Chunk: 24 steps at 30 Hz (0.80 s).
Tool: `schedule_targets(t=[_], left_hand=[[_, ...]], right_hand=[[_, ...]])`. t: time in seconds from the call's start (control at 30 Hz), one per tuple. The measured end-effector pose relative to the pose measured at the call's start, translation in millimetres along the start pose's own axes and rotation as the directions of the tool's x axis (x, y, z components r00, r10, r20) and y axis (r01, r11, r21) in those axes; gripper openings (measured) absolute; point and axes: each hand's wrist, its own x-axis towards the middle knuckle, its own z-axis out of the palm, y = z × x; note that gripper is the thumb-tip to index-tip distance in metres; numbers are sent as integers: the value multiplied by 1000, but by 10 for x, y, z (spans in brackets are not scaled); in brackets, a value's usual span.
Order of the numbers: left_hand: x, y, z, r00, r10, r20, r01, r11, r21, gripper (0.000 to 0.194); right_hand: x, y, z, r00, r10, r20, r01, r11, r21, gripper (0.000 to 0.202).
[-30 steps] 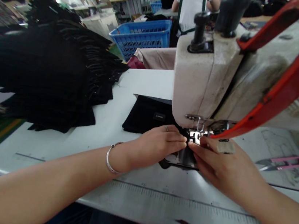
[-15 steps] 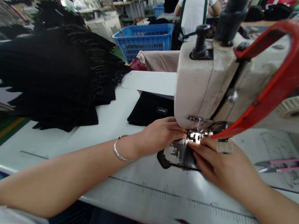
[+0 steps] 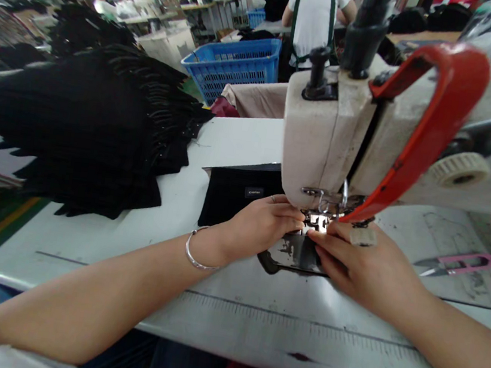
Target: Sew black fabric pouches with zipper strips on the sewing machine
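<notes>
A white sewing machine [image 3: 319, 139] with a red curved guard [image 3: 433, 136] stands over the lit needle area. My left hand [image 3: 262, 225], fingers together, is left of the presser foot, its fingertips by the metal plate [image 3: 293, 253]. A black fabric piece [image 3: 226, 196] with a small label [image 3: 254, 193] lies behind that hand and runs toward the machine head. My right hand [image 3: 357, 259] is right of the foot, fingers pressed together and partly behind the guard. What either hand's fingertips press or pinch is too small to make out.
A large black fabric stack [image 3: 91, 121] stands at the left. Pink thread snips [image 3: 461, 264] lie on the white table [image 3: 229, 308] at the right. Behind are a blue basket [image 3: 238, 65] and a person [image 3: 313, 21] in a white top.
The black fabric with the label has moved left and toward me, and more of it shows. Both hands stay beside the presser foot. The view has shifted slightly.
</notes>
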Motion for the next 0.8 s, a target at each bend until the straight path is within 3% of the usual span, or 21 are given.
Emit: schedule_targets(t=[0.1,0.17,0.3,0.4,0.53,0.7,0.8], left_hand=[[25,63,-28,999,-31,31,31,999,20,20],[69,108,-92,990,-120,68,120,993,4,20],[178,92,-351,936,-242,258,274,957,-96,21],[194,-8,-503,925,-172,340,222,968,-114,25],[75,36,-449,908,-117,401,143,989,-33,34],[-95,410,-252,927,-267,262,245,963,112,32],[-123,507,-211,955,-246,163,235,968,87,29]], right_hand=[[-3,-4,-4,1000,3,19,-3,1000,-19,25],[-8,-9,-17,1000,3,27,-3,1000,-26,25],[-32,-12,-51,998,-61,29,60,998,31,22],[-61,-8,-53,996,-92,5,92,994,55,22],[-99,-21,-47,993,-119,4,119,992,42,30],[-107,-51,-63,985,-168,-33,170,984,48,32],[-92,-70,-60,984,-176,-40,178,983,49,30]])
